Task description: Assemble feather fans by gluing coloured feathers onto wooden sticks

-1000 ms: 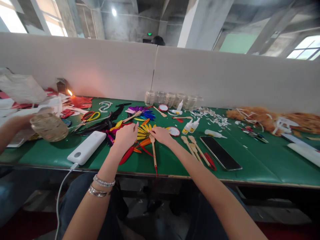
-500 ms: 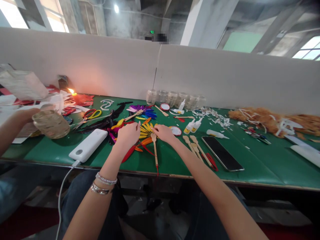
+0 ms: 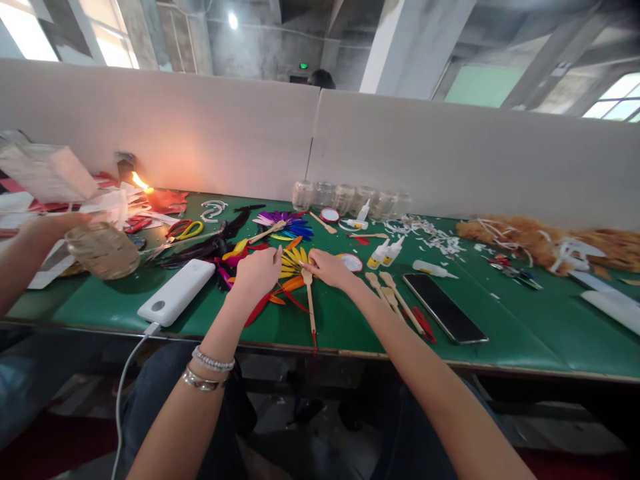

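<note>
My left hand (image 3: 257, 273) and my right hand (image 3: 327, 269) are close together over a fan of yellow feathers (image 3: 293, 263) on a wooden stick (image 3: 311, 310). The right fingertips reach the top of the stick. The left fingers sit at the fan's left side, beside loose red and orange feathers (image 3: 260, 309). My palms hide part of the fan. I cannot tell whether either hand is pinching a feather.
A white power bank (image 3: 176, 292) with its cable lies left of my hands, and a black phone (image 3: 445, 308) lies to the right. Glue bottles (image 3: 380, 255), wooden sticks (image 3: 395, 300) and glass jars (image 3: 325, 195) are nearby. At far left, a co-worker's hand (image 3: 53, 225) reaches beside an open flame (image 3: 141, 182).
The flame at the left has grown taller and leans left. My hands stay almost where they were over the fan.
</note>
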The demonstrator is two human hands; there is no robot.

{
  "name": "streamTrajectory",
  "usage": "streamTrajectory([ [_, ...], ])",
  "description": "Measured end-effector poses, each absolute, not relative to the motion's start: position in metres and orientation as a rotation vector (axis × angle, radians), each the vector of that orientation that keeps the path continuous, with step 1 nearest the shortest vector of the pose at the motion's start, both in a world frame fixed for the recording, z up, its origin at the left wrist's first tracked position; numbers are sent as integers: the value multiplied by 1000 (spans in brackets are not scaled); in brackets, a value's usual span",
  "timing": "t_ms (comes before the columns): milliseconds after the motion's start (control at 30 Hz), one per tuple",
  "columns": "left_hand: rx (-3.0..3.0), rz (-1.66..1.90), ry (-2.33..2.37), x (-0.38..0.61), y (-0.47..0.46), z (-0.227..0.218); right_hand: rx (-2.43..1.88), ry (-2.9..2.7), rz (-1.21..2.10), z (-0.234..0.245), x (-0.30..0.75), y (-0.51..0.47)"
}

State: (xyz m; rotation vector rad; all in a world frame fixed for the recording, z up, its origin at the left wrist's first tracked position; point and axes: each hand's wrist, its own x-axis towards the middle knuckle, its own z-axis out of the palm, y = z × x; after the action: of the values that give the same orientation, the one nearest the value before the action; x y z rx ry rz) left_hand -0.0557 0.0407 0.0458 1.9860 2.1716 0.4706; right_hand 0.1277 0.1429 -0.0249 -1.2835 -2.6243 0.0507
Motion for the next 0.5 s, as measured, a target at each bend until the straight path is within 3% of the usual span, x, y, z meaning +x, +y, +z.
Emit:
streamTrajectory([
  [500,1997,451,2167,-55,41,45,-1328,-2603,6,-26,120,143],
])
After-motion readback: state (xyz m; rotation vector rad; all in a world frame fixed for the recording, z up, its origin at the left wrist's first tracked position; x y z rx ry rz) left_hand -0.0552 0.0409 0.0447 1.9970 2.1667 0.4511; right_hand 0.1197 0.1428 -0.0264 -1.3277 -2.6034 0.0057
